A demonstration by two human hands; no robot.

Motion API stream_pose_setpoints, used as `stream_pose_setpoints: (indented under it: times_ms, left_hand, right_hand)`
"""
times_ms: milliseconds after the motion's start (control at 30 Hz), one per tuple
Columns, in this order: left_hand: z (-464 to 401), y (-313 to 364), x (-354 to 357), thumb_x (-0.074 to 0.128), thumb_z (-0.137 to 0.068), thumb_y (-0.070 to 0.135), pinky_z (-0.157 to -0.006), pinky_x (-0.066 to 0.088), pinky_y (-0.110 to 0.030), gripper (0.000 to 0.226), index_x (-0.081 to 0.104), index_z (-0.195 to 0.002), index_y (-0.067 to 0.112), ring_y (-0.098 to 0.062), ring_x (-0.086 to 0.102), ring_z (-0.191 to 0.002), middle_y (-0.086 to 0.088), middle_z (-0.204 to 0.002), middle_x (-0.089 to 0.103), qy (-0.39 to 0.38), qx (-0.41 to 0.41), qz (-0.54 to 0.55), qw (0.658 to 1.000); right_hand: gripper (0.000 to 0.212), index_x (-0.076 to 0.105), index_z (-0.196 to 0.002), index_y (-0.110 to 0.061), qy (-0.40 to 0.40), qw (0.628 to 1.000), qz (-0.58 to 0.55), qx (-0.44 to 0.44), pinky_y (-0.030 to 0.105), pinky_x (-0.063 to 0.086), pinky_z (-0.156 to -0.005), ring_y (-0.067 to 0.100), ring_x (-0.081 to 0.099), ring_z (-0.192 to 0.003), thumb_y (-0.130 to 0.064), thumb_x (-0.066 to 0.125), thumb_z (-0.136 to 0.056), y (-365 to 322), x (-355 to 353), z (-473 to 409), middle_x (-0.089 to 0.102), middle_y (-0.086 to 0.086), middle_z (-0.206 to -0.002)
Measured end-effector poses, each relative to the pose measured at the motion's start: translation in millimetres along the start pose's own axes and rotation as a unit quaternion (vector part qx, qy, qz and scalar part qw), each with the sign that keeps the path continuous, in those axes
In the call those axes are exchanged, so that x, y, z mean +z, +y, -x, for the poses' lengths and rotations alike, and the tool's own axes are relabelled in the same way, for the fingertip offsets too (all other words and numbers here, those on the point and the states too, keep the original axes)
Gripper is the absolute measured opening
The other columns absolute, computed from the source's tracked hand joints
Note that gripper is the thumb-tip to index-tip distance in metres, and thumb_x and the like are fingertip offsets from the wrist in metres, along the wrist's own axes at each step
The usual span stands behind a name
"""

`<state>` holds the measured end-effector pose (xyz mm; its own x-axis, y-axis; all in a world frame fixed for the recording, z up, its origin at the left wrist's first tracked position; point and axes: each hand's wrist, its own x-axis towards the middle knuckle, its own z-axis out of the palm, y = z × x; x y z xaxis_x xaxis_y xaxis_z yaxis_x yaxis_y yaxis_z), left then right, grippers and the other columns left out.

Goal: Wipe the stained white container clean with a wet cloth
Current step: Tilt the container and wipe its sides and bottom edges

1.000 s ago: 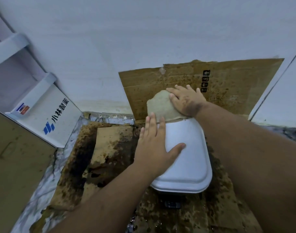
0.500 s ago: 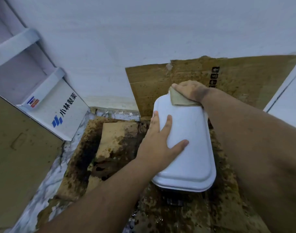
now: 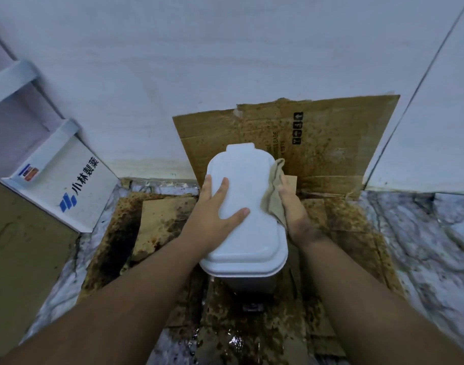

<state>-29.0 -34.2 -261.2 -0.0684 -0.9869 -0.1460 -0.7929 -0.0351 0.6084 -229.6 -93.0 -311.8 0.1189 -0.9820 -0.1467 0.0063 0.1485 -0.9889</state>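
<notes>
While left hand [image 3: 217, 212] steadies container [image 3: 248, 227], right hand [image 3: 295, 209] presses cloth [image 3: 273, 196] against its side

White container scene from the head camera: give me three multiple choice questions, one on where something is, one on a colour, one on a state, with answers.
1. Where is the cloth?
A. on the container's right side
B. on the floor at left
C. draped on the cardboard

2. What colour is the cloth?
A. bright blue
B. beige
C. black

3. What is the left hand doing?
A. lifting the lid open
B. hanging clear of the container
C. lying flat on the lid

Answers:
1 A: the cloth is pressed by the right hand against the right side of the white container.
2 B: it shows a dull tan-beige.
3 C: the left hand rests with fingers spread on the closed lid, and takes no grip on it.
</notes>
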Motion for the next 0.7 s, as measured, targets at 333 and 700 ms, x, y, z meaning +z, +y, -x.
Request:
stream_pose_setpoints:
  times_ms: [333, 700]
  left_hand:
    - [17.8, -59.0, -46.6, 0.030, -0.106, 0.054, -0.128, 0.009, -0.046, 0.056, 0.018, -0.160, 0.043, -0.011, -0.002, -0.157, 0.008, -0.171, 0.003, 0.008, 0.087, -0.116, 0.989]
    - [10.0, -66.5, -30.0, 0.005, -0.093, 0.072, -0.122, -0.010, -0.056, 0.063, -0.002, -0.154, 0.059, -0.024, -0.013, -0.158, 0.006, -0.172, -0.007, 0.047, 0.007, -0.088, 0.995]
  right_hand:
    - [0.064, 0.027, -0.155, -0.021, -0.007, 0.986, 0.138, -0.094, 0.002, 0.005, -0.114, 0.004, 0.011, -0.152, -0.023, 0.046, -0.094, -3.0, 77.1, 112.6, 0.017, -0.007, -0.165]
    - [0.063, 0.026, -0.155, -0.029, 0.005, 0.971, 0.212, -0.111, 0.036, 0.016, -0.122, 0.021, 0.011, -0.154, -0.035, 0.032, -0.092, -5.2, 126.0, 90.6, 0.014, 0.003, -0.166]
